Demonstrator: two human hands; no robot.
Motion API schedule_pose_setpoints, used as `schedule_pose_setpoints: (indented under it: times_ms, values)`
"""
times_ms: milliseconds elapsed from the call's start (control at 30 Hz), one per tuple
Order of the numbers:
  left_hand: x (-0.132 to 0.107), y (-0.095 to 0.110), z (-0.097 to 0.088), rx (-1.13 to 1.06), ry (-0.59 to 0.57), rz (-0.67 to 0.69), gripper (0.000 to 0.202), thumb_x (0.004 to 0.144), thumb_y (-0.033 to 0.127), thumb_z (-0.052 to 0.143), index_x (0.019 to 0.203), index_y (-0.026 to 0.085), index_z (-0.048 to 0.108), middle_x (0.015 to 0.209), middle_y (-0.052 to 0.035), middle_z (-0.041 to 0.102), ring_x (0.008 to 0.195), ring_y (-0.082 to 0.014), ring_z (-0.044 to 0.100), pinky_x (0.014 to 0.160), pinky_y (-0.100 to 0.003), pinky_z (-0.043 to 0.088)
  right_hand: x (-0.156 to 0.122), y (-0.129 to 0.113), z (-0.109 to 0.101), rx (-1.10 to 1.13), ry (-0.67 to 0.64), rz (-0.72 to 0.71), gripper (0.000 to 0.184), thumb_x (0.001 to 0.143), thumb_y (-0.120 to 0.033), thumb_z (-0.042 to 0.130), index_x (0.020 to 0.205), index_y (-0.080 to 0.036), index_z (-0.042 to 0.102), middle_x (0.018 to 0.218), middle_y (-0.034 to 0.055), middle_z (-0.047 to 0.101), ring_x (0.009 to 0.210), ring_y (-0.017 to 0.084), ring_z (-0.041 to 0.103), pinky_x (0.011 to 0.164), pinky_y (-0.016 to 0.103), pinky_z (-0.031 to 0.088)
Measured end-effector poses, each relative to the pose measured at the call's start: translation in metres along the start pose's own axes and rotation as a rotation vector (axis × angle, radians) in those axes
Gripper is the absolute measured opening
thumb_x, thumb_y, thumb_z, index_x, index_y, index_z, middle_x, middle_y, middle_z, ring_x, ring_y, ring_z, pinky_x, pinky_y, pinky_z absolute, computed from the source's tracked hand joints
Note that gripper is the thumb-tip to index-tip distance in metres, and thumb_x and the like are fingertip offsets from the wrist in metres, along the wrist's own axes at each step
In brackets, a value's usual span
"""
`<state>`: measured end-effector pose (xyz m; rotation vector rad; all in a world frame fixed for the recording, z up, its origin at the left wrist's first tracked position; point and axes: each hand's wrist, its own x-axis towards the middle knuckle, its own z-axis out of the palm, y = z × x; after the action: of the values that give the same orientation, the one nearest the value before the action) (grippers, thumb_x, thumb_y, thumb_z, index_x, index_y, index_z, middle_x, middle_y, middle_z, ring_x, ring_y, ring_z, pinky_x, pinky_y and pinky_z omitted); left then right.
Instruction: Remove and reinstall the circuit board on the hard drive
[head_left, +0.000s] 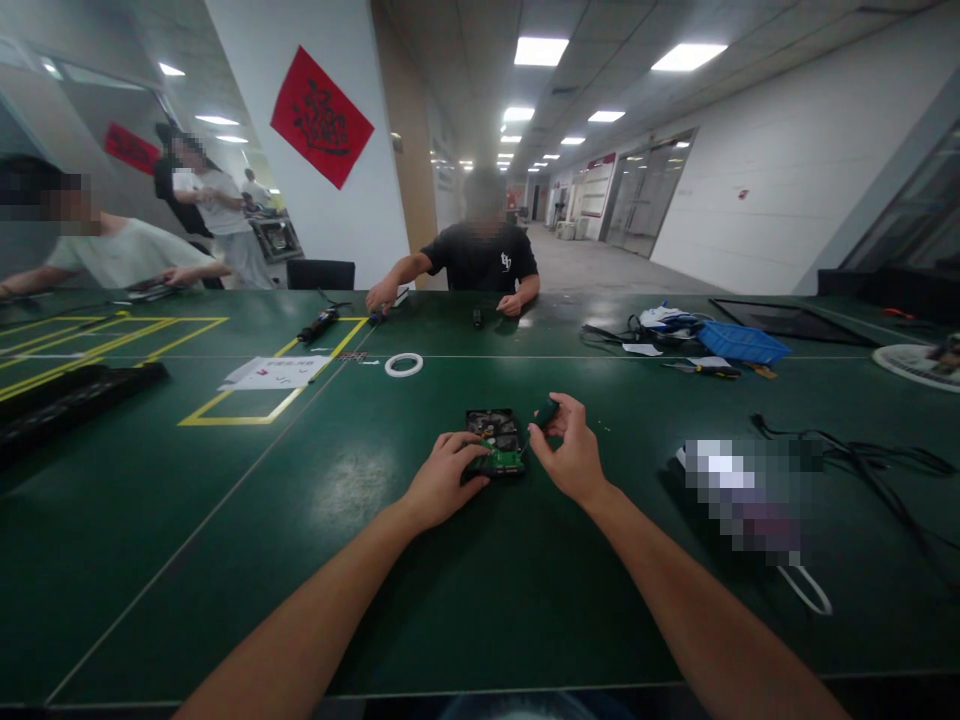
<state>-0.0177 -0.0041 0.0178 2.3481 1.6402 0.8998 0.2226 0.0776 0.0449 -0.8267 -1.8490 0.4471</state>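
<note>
A hard drive [492, 425] with a green circuit board [504, 461] lies on the green table in front of me. My left hand [448, 478] grips its left side, fingers over the top and thumb at the near edge. Just right of the drive, my right hand [574, 452] holds a screwdriver by its dark handle [545, 412]. The thin shaft slants down and left toward the board's right edge. Whether its tip touches a screw is too small to tell.
A white tape ring [404, 365] and a paper sheet [281, 373] lie left beyond the drive. A blue basket [742, 342], pliers [701, 369] and black cables [862, 450] are to the right. Across the table sits a person in a black shirt [480, 255].
</note>
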Motion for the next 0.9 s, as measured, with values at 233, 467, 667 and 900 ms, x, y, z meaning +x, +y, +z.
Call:
schedule_pose_setpoints:
  times_ms: [233, 467, 667, 900]
  values:
    - [0.0000, -0.0006, 0.0006, 0.007, -0.004, -0.001, 0.043, 0.085, 0.026, 0.076, 0.126, 0.029, 0.064, 0.135, -0.0068, 0.056, 0.129, -0.0313, 0.046, 0.107, -0.053, 0.045, -0.0001, 0.0012, 0.0009, 0.033, 0.011, 0.008, 0.062, 0.088, -0.032, 0.067, 0.140, -0.022, 0.035, 0.110, 0.0122, 0.069, 0.088, 0.022, 0.073, 0.078, 0.039, 0.063]
    - [0.0002, 0.0009, 0.0000, 0.014, 0.000, 0.000, 0.042, 0.085, 0.026, 0.075, 0.125, 0.029, 0.065, 0.134, -0.0070, 0.056, 0.128, -0.0314, 0.046, 0.107, -0.054, 0.045, 0.0007, 0.0009, -0.0004, 0.052, 0.017, 0.026, 0.060, 0.088, -0.031, 0.066, 0.139, -0.022, 0.035, 0.111, 0.0121, 0.070, 0.086, 0.022, 0.074, 0.078, 0.039, 0.064]
    - [0.0004, 0.0013, 0.0000, 0.020, -0.004, -0.004, 0.042, 0.085, 0.027, 0.075, 0.126, 0.028, 0.064, 0.134, -0.0071, 0.056, 0.128, -0.0314, 0.046, 0.107, -0.053, 0.045, 0.0006, 0.0013, -0.0010, 0.062, 0.016, 0.019, 0.060, 0.088, -0.030, 0.067, 0.138, -0.022, 0.034, 0.111, 0.0123, 0.069, 0.088, 0.023, 0.075, 0.078, 0.040, 0.064]
    - [-0.0001, 0.0013, -0.0010, 0.010, -0.005, 0.000, 0.042, 0.086, 0.027, 0.075, 0.126, 0.029, 0.064, 0.135, -0.0069, 0.056, 0.129, -0.0314, 0.045, 0.107, -0.053, 0.045, 0.0001, 0.0005, -0.0009, 0.088, -0.002, 0.002, 0.056, 0.089, -0.026, 0.063, 0.136, -0.023, 0.032, 0.113, 0.0113, 0.067, 0.086, 0.021, 0.074, 0.079, 0.039, 0.064]
